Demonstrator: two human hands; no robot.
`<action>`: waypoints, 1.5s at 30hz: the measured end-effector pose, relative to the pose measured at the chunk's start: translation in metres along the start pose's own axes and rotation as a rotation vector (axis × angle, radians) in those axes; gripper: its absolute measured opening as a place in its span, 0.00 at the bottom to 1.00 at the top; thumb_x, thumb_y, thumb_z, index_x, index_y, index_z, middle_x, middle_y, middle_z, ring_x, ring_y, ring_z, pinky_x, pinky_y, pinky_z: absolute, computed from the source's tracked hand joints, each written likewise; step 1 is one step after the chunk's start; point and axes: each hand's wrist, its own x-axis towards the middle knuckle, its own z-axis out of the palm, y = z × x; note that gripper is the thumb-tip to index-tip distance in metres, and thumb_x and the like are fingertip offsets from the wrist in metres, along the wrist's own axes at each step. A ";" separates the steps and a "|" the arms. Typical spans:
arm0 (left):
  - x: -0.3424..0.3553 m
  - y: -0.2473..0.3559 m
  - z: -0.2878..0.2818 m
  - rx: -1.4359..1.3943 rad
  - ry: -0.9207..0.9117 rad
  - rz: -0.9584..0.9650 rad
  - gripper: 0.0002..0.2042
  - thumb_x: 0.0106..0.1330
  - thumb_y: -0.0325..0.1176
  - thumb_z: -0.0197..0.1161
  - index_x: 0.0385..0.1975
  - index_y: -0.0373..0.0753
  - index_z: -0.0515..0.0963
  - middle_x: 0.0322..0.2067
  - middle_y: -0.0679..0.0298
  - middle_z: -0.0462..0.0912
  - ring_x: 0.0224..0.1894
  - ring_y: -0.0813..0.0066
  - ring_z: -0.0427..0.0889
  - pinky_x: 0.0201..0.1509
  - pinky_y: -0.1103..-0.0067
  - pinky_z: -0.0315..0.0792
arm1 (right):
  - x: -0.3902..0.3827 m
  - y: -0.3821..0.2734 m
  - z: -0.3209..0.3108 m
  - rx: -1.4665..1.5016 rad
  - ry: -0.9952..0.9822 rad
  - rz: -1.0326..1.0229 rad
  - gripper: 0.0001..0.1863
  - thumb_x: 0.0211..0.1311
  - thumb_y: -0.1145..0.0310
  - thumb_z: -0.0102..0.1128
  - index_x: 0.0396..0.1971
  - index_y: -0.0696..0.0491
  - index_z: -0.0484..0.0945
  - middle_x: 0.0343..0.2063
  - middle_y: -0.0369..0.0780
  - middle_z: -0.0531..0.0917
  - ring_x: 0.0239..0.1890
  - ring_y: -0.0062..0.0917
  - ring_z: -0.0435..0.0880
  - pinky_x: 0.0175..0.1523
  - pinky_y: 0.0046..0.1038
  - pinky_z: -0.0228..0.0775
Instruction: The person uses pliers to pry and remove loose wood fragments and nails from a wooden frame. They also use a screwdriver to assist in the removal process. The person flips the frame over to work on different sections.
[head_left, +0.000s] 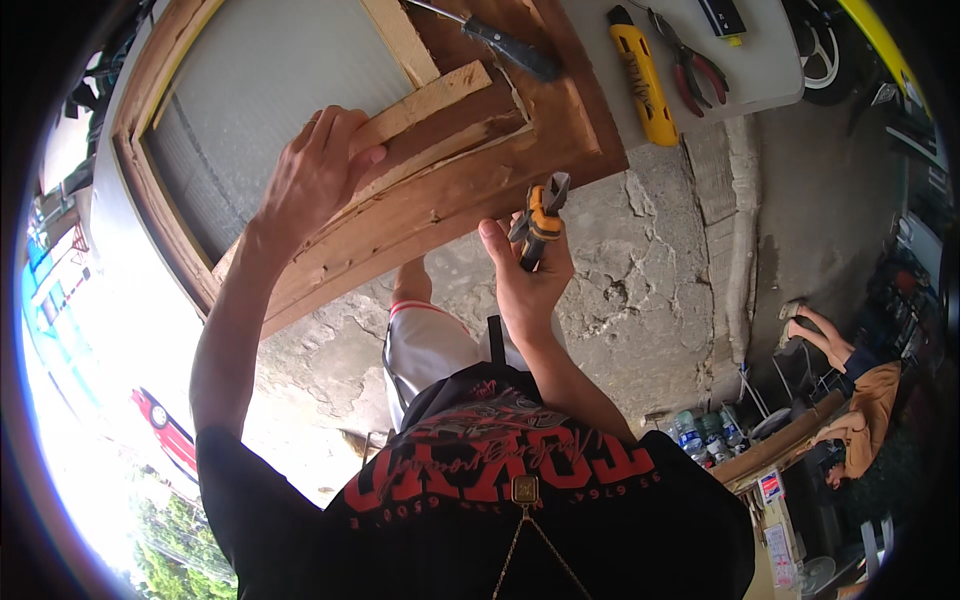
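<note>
- Left hand: partly closed over a pale wooden strip, fingers bent across its far side and thumb along the near side.
- Wooden strip: lies along the near inner edge of a brown wooden frame, one end showing to the right of the left hand.
- Right hand: closed round yellow-and-black pliers, their metal nose pointing up and away from the person (the fingers behind the handles are mostly hidden), just off the frame's near edge.
- Frame: surrounds a grey panel; a second pale strip meets the first near the far right corner.
- Screwdriver: rests on the frame near that corner, dark handle toward the right.
- Bench: to the right of the frame, bearing a yellow-handled tool and, just beside it, red-and-black pliers.
- Floor: cracked concrete, below the right hand.
</note>
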 end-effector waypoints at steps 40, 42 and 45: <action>-0.028 0.016 -0.004 0.088 0.006 -0.228 0.19 0.61 0.30 0.60 0.51 0.33 0.68 0.44 0.54 0.72 0.47 0.57 0.74 0.51 0.68 0.72 | 0.139 -0.125 0.017 -1.040 -0.212 -0.930 0.08 0.40 0.69 0.70 0.21 0.56 0.81 0.39 0.35 0.82 0.37 0.34 0.78 0.39 0.33 0.73; -0.029 0.007 -0.005 0.031 -0.028 -0.204 0.16 0.62 0.31 0.60 0.48 0.34 0.69 0.43 0.55 0.72 0.46 0.59 0.75 0.51 0.68 0.72 | 0.139 -0.121 0.020 -1.057 -0.226 -0.999 0.08 0.40 0.70 0.70 0.21 0.56 0.80 0.38 0.35 0.82 0.37 0.34 0.78 0.38 0.33 0.73; -0.031 0.002 -0.004 0.033 -0.049 -0.124 0.16 0.62 0.32 0.60 0.46 0.34 0.70 0.44 0.56 0.72 0.47 0.60 0.75 0.51 0.69 0.71 | 0.138 -0.116 0.022 -1.027 -0.229 -1.068 0.09 0.41 0.70 0.70 0.21 0.58 0.80 0.38 0.36 0.82 0.36 0.36 0.77 0.38 0.35 0.72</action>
